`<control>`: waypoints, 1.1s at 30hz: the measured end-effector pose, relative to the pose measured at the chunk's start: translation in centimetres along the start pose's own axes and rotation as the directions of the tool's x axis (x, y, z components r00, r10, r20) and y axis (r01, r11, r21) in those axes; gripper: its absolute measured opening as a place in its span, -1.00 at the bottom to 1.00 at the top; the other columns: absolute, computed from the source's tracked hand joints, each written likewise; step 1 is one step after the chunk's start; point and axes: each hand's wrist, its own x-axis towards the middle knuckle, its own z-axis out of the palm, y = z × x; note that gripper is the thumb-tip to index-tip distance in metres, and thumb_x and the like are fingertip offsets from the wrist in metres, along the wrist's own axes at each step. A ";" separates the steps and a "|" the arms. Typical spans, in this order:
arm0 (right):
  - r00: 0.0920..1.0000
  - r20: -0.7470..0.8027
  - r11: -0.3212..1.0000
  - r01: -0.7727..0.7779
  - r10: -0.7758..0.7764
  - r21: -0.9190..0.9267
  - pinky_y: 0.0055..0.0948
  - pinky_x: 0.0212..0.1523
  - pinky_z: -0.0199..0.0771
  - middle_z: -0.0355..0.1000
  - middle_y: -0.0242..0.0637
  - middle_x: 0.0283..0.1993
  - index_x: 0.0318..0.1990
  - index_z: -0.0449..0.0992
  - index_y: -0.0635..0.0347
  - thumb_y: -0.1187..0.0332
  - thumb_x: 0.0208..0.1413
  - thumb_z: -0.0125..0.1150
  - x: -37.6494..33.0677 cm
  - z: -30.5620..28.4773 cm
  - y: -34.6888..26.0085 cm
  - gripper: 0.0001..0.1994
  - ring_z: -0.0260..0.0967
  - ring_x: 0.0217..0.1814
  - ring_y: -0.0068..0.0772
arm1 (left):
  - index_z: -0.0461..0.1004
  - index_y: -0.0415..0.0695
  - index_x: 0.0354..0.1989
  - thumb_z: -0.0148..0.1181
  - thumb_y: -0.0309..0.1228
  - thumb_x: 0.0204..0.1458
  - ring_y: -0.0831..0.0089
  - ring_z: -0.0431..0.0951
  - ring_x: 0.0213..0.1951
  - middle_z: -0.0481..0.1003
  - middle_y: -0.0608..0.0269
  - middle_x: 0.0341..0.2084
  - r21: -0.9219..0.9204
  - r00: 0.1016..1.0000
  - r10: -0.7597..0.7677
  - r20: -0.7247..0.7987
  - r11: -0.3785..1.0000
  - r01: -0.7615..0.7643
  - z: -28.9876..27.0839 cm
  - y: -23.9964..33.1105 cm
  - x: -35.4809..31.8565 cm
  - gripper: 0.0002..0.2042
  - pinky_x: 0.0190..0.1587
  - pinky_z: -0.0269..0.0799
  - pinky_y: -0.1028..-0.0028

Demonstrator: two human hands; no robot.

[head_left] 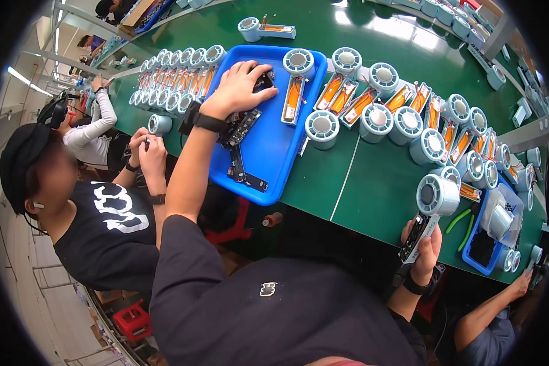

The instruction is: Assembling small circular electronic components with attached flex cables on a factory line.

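Observation:
My left hand (241, 88) reaches into a blue tray (263, 189). Its thumb and fingers curve around a small black part (262, 80) near the tray's left side. Below my wrist, several black circuit boards (245, 128) lie in a loose pile in the same tray. A light-blue handheld fan with an orange battery in its handle (294, 91) rests at the tray's right. Near the table's front edge, my right hand (426, 249) grips another light-blue handheld fan (438, 195) by its handle, head up. A black board (413, 230) shows along that handle.
Rows of fans with exposed orange batteries (384, 91) cover the green table (329, 177) to the right, and more (183, 73) stand at the left. Green-handled pliers (460, 222) lie beside a smaller blue tray (470, 253). Co-workers (104, 226) sit on both sides.

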 end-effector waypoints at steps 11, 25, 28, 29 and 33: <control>1.000 0.015 1.000 -0.008 0.008 -0.018 -0.51 -0.47 0.15 0.33 -0.27 -0.41 0.01 0.34 0.39 -0.05 0.27 0.26 0.0 -0.2 0.1 -0.43 0.22 -0.48 -0.49 | 0.56 -0.09 0.14 0.29 -0.10 0.20 0.13 0.51 0.14 0.54 0.01 0.06 -0.319 0.887 0.110 0.448 0.947 0.044 -7.6 1.5 -2.9 -0.56 0.24 0.39 0.20; 1.000 0.025 1.000 -0.009 0.008 0.028 -0.51 -0.47 0.18 0.35 -0.25 -0.39 0.01 0.34 0.41 -0.03 0.27 0.26 0.2 -0.1 -0.2 -0.43 0.23 -0.47 -0.49 | 0.52 -0.02 0.07 0.32 -0.22 0.13 0.04 0.50 0.18 0.54 0.16 0.10 0.453 0.976 0.218 -0.020 0.872 -0.185 -2.5 -0.5 15.0 -0.65 0.15 0.50 0.13; 0.999 0.040 1.000 -0.005 0.005 -0.003 -0.50 -0.47 0.19 0.36 -0.25 -0.37 0.02 0.35 0.41 -0.04 0.26 0.26 -0.1 -0.5 0.0 -0.43 0.24 -0.46 -0.49 | 0.53 -0.07 0.01 0.29 -0.16 0.14 0.04 0.56 0.10 0.57 0.12 0.02 0.308 0.969 0.093 -0.228 0.951 -0.019 -4.7 1.6 12.6 -0.66 0.06 0.54 0.10; 0.999 0.038 1.000 -0.009 0.009 0.001 -0.50 -0.47 0.19 0.36 -0.25 -0.37 0.02 0.35 0.41 -0.04 0.26 0.26 -0.1 -0.3 0.1 -0.43 0.24 -0.46 -0.49 | 0.53 -0.09 -0.02 0.27 -0.13 0.15 0.04 0.59 0.06 0.59 0.10 -0.02 0.220 0.944 0.026 -0.328 0.974 0.050 -5.5 2.4 11.9 -0.65 0.02 0.56 0.09; 0.998 0.047 0.999 -0.035 0.034 0.006 -0.50 -0.45 0.20 0.37 -0.25 -0.35 0.03 0.35 0.41 -0.05 0.26 0.27 0.0 -0.4 -0.3 -0.41 0.25 -0.45 -0.49 | 0.56 -0.19 -0.18 0.22 -0.05 0.16 -0.09 0.65 -0.19 0.65 -0.07 -0.30 0.090 0.921 -0.198 -0.334 0.966 0.241 -8.9 5.1 5.4 -0.61 -0.10 0.56 0.12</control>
